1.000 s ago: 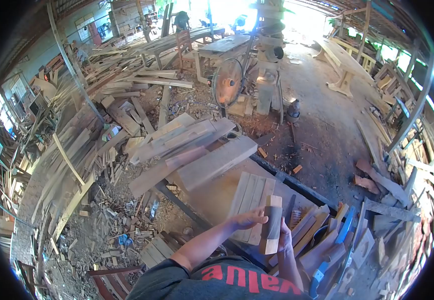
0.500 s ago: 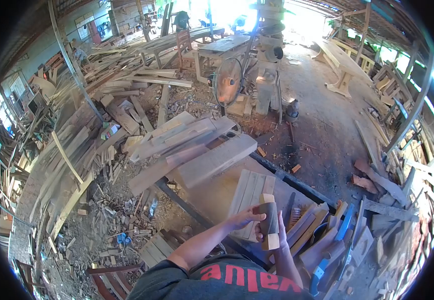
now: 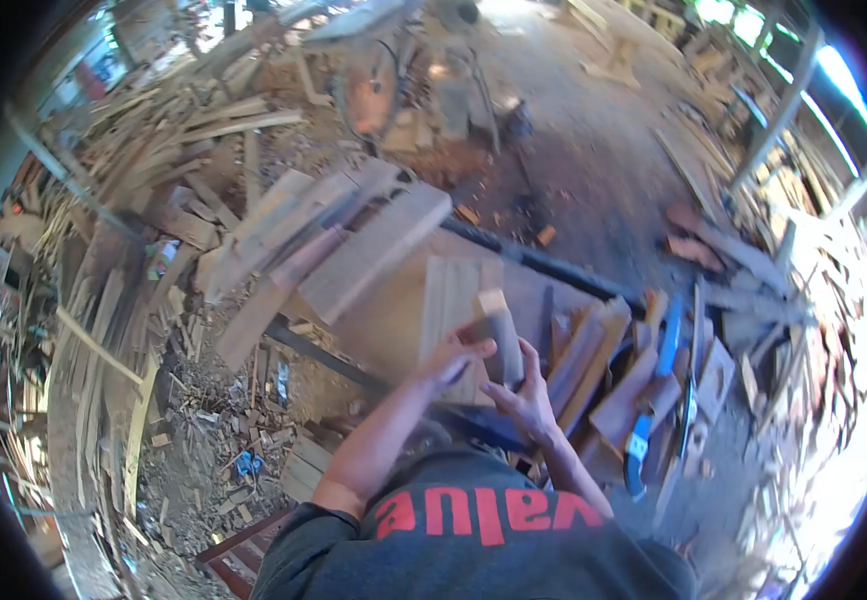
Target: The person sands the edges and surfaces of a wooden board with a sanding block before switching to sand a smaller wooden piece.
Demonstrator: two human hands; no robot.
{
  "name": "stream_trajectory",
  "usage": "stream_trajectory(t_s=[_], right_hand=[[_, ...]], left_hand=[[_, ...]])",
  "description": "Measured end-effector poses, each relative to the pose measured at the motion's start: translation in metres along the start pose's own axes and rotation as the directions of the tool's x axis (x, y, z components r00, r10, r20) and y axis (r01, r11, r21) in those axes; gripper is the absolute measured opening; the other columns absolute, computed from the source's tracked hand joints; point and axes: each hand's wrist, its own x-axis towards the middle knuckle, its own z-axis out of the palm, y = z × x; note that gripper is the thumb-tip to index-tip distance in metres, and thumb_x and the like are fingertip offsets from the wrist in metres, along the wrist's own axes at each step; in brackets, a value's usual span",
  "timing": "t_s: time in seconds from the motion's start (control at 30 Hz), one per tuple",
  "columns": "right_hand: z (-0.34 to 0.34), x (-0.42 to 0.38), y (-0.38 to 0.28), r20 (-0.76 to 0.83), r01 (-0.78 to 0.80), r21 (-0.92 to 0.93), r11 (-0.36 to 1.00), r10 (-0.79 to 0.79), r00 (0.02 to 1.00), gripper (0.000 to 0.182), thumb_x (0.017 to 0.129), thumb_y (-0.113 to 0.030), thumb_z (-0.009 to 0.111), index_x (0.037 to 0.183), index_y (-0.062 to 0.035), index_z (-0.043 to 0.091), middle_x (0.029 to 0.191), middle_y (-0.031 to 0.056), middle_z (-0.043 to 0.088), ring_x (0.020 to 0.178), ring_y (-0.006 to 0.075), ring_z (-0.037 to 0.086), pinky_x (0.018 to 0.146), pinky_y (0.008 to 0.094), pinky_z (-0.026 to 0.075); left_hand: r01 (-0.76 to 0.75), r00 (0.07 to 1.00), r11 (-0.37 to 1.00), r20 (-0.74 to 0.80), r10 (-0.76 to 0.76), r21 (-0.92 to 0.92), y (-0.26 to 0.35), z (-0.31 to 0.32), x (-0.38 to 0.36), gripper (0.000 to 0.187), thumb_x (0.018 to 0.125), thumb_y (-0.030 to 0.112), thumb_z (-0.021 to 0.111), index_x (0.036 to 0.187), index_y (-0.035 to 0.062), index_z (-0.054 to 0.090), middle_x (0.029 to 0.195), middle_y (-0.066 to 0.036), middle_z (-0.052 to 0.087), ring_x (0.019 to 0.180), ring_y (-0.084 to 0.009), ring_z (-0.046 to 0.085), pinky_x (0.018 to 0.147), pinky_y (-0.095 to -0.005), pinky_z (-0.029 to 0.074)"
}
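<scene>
A short wooden block (image 3: 497,345), pale at its upper end and dark along its side, is held between my two hands above the worktable. My left hand (image 3: 454,360) grips its left side, the thumb lying across the dark face. On the right side, my right hand (image 3: 526,392) holds the lower part with fingers and thumb. Just behind the block, a panel of pale boards (image 3: 444,295) lies on the table (image 3: 379,325).
Thick planks (image 3: 379,255) lie on the table's far left part. Right of my hands are wooden pieces (image 3: 594,350) and a blue-handled saw (image 3: 638,450). A standing fan (image 3: 370,95) is beyond the table. Scrap wood (image 3: 244,430) covers the ground at left.
The view has tilted down and shifted, so the scene sits higher and further left. The block is turned, its lower pale end now hidden, and my right hand has moved round its right side.
</scene>
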Motion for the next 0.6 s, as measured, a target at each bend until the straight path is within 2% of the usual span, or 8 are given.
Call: stream_trajectory(t_s=[0.03,0.1,0.23,0.33,0.37,0.43,0.53,0.6], right_hand=[[0.001,0.001,0.004,0.019,-0.021,0.009,1.0,0.02,1.0,0.082,0.082,-0.024,0.083,0.146,-0.0088,0.035,0.097,0.0087,0.061,0.067,0.012,0.059,0.055,0.028,0.048],[0.0,0.0,-0.005,0.033,-0.138,0.025,0.99,0.137,0.99,0.081,0.082,-0.036,0.083,0.14,-0.0034,0.038,0.102,0.0193,0.067,0.085,0.0228,0.068,0.073,0.0366,0.056],[0.007,0.002,0.008,-0.054,-0.094,0.05,0.994,0.097,0.994,0.074,0.083,-0.038,0.082,0.133,-0.0033,0.041,0.099,0.0182,0.067,0.084,0.0216,0.068,0.072,0.0364,0.055],[0.0,0.005,0.017,-0.021,-0.011,0.024,1.0,0.012,1.0,0.063,0.094,-0.05,0.068,0.13,-0.0047,0.042,0.099,0.0157,0.065,0.082,0.0202,0.067,0.07,0.035,0.055],[-0.004,0.015,0.044,0.01,-0.029,0.207,0.978,0.028,1.0,0.062,0.098,-0.056,0.057,0.13,-0.0053,0.042,0.099,0.0148,0.064,0.083,0.0198,0.067,0.071,0.0348,0.055],[-0.008,0.025,0.035,0.162,-0.257,0.526,0.811,0.201,0.966,0.074,0.1,-0.073,0.026,0.129,-0.0078,0.044,0.103,0.0138,0.061,0.084,0.0244,0.068,0.076,0.037,0.056],[-0.009,0.021,-0.003,0.321,-0.427,0.696,0.577,0.282,0.904,0.084,0.094,-0.08,0.028,0.133,-0.0074,0.046,0.105,0.0157,0.064,0.086,0.0305,0.069,0.077,0.0419,0.057],[-0.003,0.021,0.015,0.519,-0.593,0.714,0.372,0.287,0.805,0.093,0.089,-0.086,0.028,0.137,-0.0092,0.048,0.105,0.0174,0.066,0.088,0.0343,0.07,0.073,0.0449,0.058]], left_hand=[[0.036,0.999,0.999,0.009,-0.036,-0.013,-0.002,0.0,0.0,0.058,0.087,0.012,0.08,0.139,0.0036,0.056,0.125,-0.005,0.066,0.12,-0.0161,0.059,0.105,-0.0351,0.045],[-0.015,1.0,0.999,-0.01,0.015,-0.028,-0.002,0.003,0.001,0.058,0.088,0.013,0.079,0.139,0.0023,0.055,0.126,-0.006,0.066,0.121,-0.0161,0.059,0.107,-0.0353,0.043],[-0.044,0.996,0.995,-0.084,0.037,-0.085,-0.014,0.011,0.002,0.058,0.091,0.022,0.077,0.14,0.0016,0.054,0.13,-0.006,0.064,0.123,-0.016,0.057,0.11,-0.0358,0.039],[-0.099,0.993,0.991,-0.08,0.092,-0.093,-0.012,0.022,-0.003,0.047,0.096,0.025,0.071,0.135,0.0025,0.057,0.124,-0.006,0.066,0.118,-0.0159,0.06,0.106,-0.0337,0.045],[-0.096,0.993,0.991,-0.082,0.088,-0.094,-0.011,0.025,-0.004,0.047,0.096,0.025,0.071,0.135,0.0025,0.057,0.124,-0.006,0.066,0.118,-0.0159,0.06,0.106,-0.0337,0.045],[-0.064,0.997,0.994,-0.058,0.059,-0.091,-0.011,0.028,-0.007,0.043,0.099,0.031,0.067,0.132,0.0048,0.058,0.122,-0.005,0.067,0.113,-0.0157,0.063,0.102,-0.0336,0.049],[0.165,0.986,0.984,-0.008,-0.166,-0.066,-0.007,0.012,-0.007,0.045,0.099,0.039,0.064,0.131,0.0074,0.059,0.119,-0.003,0.068,0.108,-0.0153,0.066,0.098,-0.0348,0.052],[0.135,0.99,0.99,0.032,-0.134,-0.032,-0.012,0.003,-0.002,0.048,0.098,0.042,0.064,0.132,0.0084,0.059,0.118,-0.002,0.068,0.107,-0.0149,0.067,0.097,-0.035,0.053]])
